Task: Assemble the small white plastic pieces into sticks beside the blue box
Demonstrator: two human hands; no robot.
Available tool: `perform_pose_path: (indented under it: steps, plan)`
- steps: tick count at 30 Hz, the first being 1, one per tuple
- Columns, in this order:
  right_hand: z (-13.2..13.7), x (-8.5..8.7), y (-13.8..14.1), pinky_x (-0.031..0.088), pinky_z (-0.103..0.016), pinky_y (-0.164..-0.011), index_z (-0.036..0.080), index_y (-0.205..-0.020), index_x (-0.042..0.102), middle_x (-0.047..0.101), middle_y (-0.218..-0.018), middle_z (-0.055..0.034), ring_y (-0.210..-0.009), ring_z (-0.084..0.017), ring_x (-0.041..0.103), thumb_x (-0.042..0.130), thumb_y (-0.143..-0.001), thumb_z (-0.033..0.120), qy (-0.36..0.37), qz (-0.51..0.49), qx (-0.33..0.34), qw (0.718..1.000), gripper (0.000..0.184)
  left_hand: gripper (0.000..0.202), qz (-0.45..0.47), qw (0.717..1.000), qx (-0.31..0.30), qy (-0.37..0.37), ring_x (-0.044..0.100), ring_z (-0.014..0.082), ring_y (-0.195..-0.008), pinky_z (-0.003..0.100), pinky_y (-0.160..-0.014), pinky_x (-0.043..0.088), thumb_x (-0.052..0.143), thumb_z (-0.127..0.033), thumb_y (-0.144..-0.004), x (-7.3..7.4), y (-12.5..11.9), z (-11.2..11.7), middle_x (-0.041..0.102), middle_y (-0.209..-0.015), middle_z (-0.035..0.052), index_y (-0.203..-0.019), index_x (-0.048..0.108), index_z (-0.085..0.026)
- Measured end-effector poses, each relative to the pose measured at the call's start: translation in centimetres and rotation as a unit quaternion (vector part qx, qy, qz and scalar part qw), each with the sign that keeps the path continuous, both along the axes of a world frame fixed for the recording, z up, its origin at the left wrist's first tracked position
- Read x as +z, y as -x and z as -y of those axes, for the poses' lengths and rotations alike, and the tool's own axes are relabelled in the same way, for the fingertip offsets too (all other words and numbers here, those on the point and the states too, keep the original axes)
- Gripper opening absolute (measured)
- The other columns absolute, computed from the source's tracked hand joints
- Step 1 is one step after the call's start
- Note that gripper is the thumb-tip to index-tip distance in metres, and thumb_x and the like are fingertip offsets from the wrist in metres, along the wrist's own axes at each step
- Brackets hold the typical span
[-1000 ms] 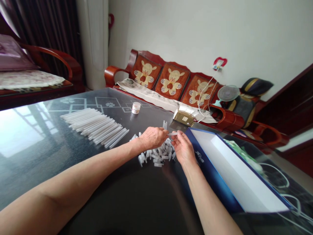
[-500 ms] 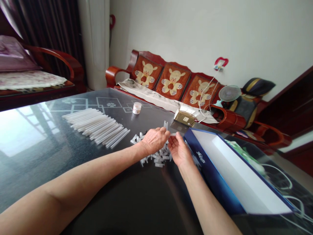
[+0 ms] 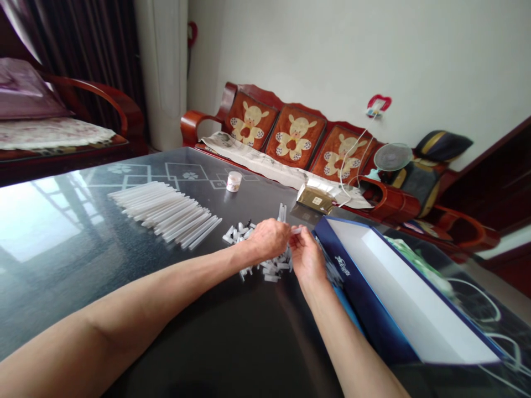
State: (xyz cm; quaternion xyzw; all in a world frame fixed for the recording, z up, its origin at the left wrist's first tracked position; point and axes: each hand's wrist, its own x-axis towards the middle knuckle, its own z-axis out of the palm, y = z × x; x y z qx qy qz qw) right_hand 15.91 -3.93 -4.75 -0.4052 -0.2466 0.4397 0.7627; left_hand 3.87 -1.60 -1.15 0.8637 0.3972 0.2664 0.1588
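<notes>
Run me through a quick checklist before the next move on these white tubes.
Hold on the short white tube by the right hand: ok, pinched in the fingertips.
Grip of the left hand on that tube: cannot tell, its fingers hide the contact.
Reach to the pile of short white pieces: ok, directly under the hands.
Spacing of the row of long translucent tubes: ok, side by side, apart from the pile.
Access to the blue box: ok, open beside the right hand.
</notes>
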Motion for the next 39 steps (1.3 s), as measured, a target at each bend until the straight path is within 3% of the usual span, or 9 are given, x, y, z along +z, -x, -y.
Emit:
perform_pose_path:
  steps: [2, 6, 9, 11, 14, 17, 20, 30, 39]
  plan:
    - [0.1, 0.3, 0.1, 0.052, -0.024, -0.066, 0.019, -0.079, 0.062, 0.067, -0.073, 0.0027, -0.070, -0.010, 0.063, 0.073, -0.069, 0.032, -0.018, 0.000, 0.009, 1.000, 0.020, 0.035, 0.103, 0.974, -0.021, 0.199, 0.053, 0.0114, -0.050, 0.021, -0.047, 0.040, 0.048, -0.037, -0.088, 0.9, 0.2, -0.4, 0.057, -0.056, 0.0023, -0.066, 0.061, -0.014]
    - [0.5, 1.2, 0.6, 0.051, -0.023, -0.063, 0.018, -0.078, 0.062, 0.066, -0.073, 0.0021, -0.065, -0.009, 0.060, 0.073, -0.069, 0.032, -0.058, -0.004, 0.046, 0.997, 0.020, 0.029, 0.243, 0.790, -0.120, 0.550, 0.036, 0.0037, -0.036, 0.016, -0.035, 0.026, 0.062, -0.037, -0.081, 2.2, 1.3, -1.6, 0.048, -0.050, -0.0037, -0.067, 0.059, -0.012]
    - [0.8, 1.9, 0.8, 0.050, -0.023, -0.061, 0.018, -0.078, 0.063, 0.065, -0.073, 0.0030, -0.058, -0.007, 0.056, 0.072, -0.071, 0.032, -0.072, 0.001, 0.062, 0.995, 0.019, 0.025, 0.255, 0.699, -0.160, 0.649, 0.029, 0.0006, -0.034, 0.012, -0.034, 0.021, 0.062, -0.031, -0.082, 2.5, 2.0, -2.3, 0.045, -0.049, -0.0047, -0.069, 0.060, -0.010]
    - [0.8, 2.2, 0.8, 0.051, -0.023, -0.062, 0.019, -0.078, 0.063, 0.064, -0.074, 0.0036, -0.058, -0.007, 0.055, 0.071, -0.072, 0.032, -0.071, 0.001, 0.070, 0.995, 0.017, 0.023, 0.245, 0.684, -0.184, 0.662, 0.027, -0.0001, -0.034, 0.012, -0.034, 0.021, 0.058, -0.029, -0.084, 2.5, 2.2, -2.5, 0.043, -0.050, -0.0050, -0.071, 0.061, -0.010]
    - [0.7, 2.3, 0.5, 0.051, -0.023, -0.063, 0.020, -0.083, 0.063, 0.066, -0.078, 0.0034, -0.062, -0.007, 0.057, 0.070, -0.074, 0.032, -0.048, -0.020, 0.079, 0.996, 0.016, 0.026, 0.241, 0.766, -0.178, 0.569, 0.030, 0.0020, -0.034, 0.015, -0.034, 0.024, 0.053, -0.032, -0.086, 2.3, 2.1, -2.1, 0.045, -0.050, -0.0042, -0.072, 0.061, -0.011]
    - [0.5, 2.0, 0.2, 0.053, -0.024, -0.068, 0.020, -0.090, 0.063, 0.068, -0.088, 0.0000, -0.075, -0.010, 0.063, 0.068, -0.076, 0.039, -0.003, -0.040, 0.075, 0.996, 0.024, 0.029, 0.189, 0.918, -0.095, 0.335, 0.044, 0.0071, -0.041, 0.019, -0.041, 0.034, 0.050, -0.034, -0.086, 2.0, 1.5, -1.4, 0.051, -0.053, -0.0014, -0.070, 0.061, -0.013]
    - [0.3, 1.5, 0.0, 0.054, -0.024, -0.067, 0.019, -0.085, 0.062, 0.069, -0.086, -0.0012, -0.076, -0.011, 0.065, 0.070, -0.073, 0.045, 0.022, -0.037, 0.068, 0.997, 0.030, 0.028, 0.066, 0.994, 0.005, 0.092, 0.061, 0.0158, -0.063, 0.024, -0.058, 0.045, 0.049, -0.034, -0.086, 1.4, 0.8, -0.6, 0.061, -0.065, 0.0036, -0.074, 0.064, -0.015]
    - [0.5, 1.9, 0.6, 0.051, -0.017, -0.055, 0.017, -0.071, 0.061, 0.066, -0.065, 0.0034, -0.059, -0.007, 0.062, 0.074, -0.070, 0.028, 0.030, -0.094, 0.033, 0.995, 0.017, 0.022, -0.123, 0.970, -0.001, -0.210, 0.062, 0.0216, -0.086, 0.031, -0.071, 0.050, 0.034, -0.015, -0.092, -0.2, 0.4, 1.5, 0.059, -0.089, 0.0105, -0.099, 0.055, -0.012]
    - [0.1, 1.4, -0.7, 0.053, -0.021, -0.063, 0.014, -0.082, 0.065, 0.068, -0.070, -0.0004, -0.064, -0.009, 0.063, 0.079, -0.061, 0.019, 0.024, 0.000, 0.022, 0.999, 0.026, 0.023, -0.037, 0.995, 0.013, -0.093, 0.062, 0.0192, -0.078, 0.028, -0.068, 0.047, 0.041, -0.026, -0.091, 0.0, 0.4, 0.5, 0.062, -0.082, 0.0070, -0.092, 0.062, -0.015]
